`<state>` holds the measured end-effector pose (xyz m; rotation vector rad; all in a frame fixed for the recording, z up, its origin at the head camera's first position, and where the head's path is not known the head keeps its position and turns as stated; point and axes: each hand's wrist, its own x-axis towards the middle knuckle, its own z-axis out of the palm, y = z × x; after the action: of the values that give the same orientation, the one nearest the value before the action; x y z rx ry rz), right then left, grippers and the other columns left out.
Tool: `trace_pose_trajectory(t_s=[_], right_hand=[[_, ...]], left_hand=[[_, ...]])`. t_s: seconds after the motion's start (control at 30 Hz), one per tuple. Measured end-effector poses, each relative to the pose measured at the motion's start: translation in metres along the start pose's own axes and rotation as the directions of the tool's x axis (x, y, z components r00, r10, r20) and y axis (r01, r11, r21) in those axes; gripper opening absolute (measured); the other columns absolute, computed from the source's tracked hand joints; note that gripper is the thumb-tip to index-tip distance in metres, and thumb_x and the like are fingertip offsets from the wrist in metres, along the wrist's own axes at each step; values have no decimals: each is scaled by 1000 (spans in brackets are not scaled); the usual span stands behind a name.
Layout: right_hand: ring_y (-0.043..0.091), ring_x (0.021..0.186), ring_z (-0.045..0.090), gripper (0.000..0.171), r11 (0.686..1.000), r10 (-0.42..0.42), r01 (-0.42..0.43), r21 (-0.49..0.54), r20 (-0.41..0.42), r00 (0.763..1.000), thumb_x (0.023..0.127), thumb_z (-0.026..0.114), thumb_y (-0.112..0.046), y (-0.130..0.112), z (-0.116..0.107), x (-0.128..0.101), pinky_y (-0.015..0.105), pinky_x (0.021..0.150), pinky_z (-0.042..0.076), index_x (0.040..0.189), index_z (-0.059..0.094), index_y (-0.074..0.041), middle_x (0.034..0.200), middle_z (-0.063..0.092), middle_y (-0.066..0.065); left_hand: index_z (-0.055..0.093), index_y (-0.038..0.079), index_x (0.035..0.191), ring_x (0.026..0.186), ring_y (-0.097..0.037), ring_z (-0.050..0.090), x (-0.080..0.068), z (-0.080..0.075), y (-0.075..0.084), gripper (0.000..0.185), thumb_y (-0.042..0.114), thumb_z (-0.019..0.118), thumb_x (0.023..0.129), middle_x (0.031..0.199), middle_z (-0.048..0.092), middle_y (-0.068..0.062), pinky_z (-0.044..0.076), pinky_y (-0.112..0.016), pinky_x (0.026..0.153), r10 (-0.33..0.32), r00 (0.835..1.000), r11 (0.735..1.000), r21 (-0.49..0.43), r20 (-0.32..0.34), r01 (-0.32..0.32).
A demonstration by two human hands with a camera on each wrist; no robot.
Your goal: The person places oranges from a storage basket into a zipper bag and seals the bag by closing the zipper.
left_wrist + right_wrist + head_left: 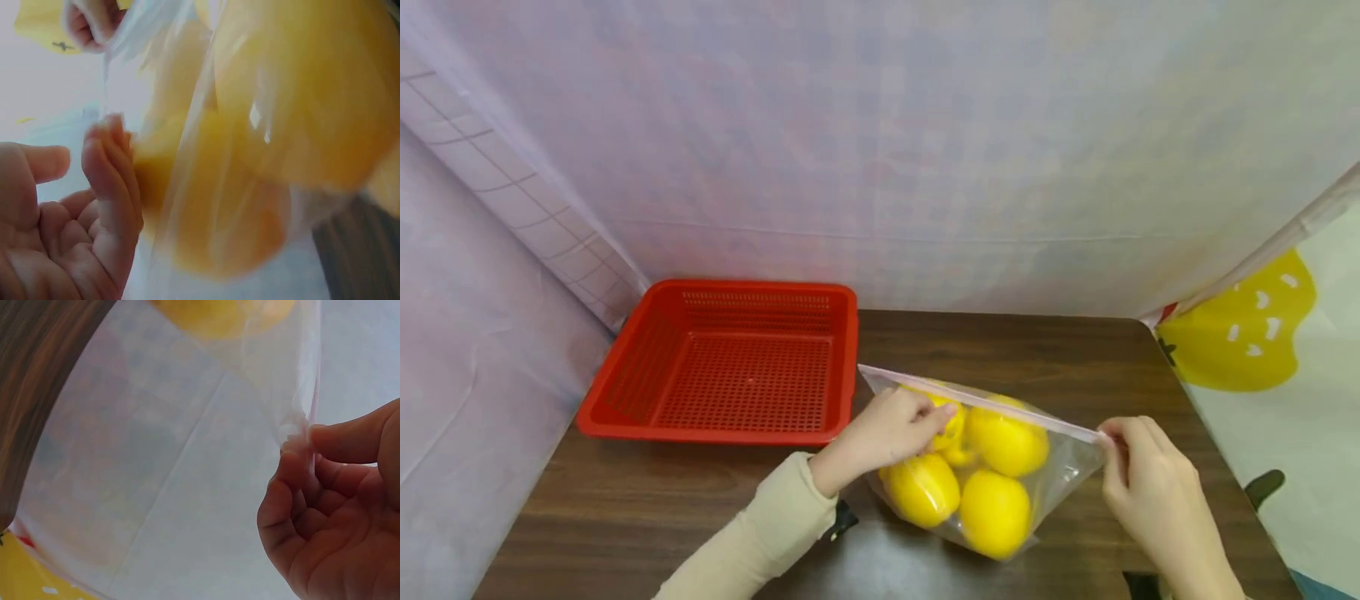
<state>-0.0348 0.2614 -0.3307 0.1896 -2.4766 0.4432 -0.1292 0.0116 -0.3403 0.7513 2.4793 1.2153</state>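
Both hands work at a clear zip bag (1067,467) near the front edge of the dark wooden desk (1045,350). Pinching the bag's right corner at the end of its zip strip (985,404), the right hand (1150,492) has thumb and fingers (294,481) closed tightly on the thin plastic, as the right wrist view shows plainly. At the other side, the left hand (887,433) rests against the bag's upper left part, its fingers (109,181) lightly curled and touching the plastic; whether they actually grip it cannot be told. Inside the bag lie several yellow fruits (1000,479), pressed together and filling most of it, so that the plastic bulges and the desk beneath is hidden. Just beside the bag, to the left and farther back, a red perforated basket (625,375) sits on the desk, with only the bag's far left corner close to its rim. Pale cloth (925,167) hangs behind and to the left, and a sheet with a yellow strawberry print (1247,333) shows at the right.
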Motion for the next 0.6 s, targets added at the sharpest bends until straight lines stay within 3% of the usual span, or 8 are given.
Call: trace_pose_trajectory(t_s=[0.07,0.13,0.23,0.37,0.47,0.53,0.6], right_hand=[[13,60,44,11,999,-25,25,27,0,1000,73,60,8,-7,-3,-1,14,53,35,81,56,2,73,52,7],[10,61,43,3,997,-58,58,57,3,998,83,56,0,-15,-5,-3,12,53,35,81,57,1,74,52,5],[6,61,41,31,986,-125,123,108,8,992,95,41,-22,-26,-6,-6,11,53,36,82,57,1,75,51,2],[3,60,40,47,967,-198,194,164,7,980,96,30,-37,-40,-5,-9,10,51,35,82,57,-1,76,50,-2],[2,59,41,47,950,-250,246,192,-5,968,97,29,-36,-49,-4,-9,9,51,35,81,57,-3,75,50,-4],[3,59,42,46,939,-280,278,204,-21,960,97,29,-35,-54,-3,-9,10,51,36,80,57,-4,75,50,-4],[3,59,42,45,925,-309,309,222,-35,950,97,30,-34,-58,-1,-9,10,51,36,79,57,-4,74,49,-5]], left_hand=[[63,8,74,48,-8,51,6,3,5,45,43,43,93,54,57,2,40,-21,46,-66,994,996,-52,92,71],[63,8,71,49,-11,54,12,5,10,51,48,41,93,53,58,1,41,-22,47,-98,987,991,-81,130,109],[61,8,63,49,-13,56,18,8,15,56,54,42,89,50,57,1,43,-22,47,-127,979,988,-65,156,139],[50,14,47,38,-9,42,22,11,22,58,59,48,84,40,45,5,34,-20,39,-123,982,988,107,143,108],[39,17,43,36,-6,30,23,11,28,59,61,50,81,38,32,7,25,-21,36,-105,986,960,272,131,66],[38,17,43,35,-7,30,25,10,31,58,58,52,81,39,30,6,25,-21,35,-100,984,940,337,148,45],[45,16,44,35,-8,38,26,9,33,53,52,55,82,38,38,6,28,-20,36,-108,977,933,357,186,36]])
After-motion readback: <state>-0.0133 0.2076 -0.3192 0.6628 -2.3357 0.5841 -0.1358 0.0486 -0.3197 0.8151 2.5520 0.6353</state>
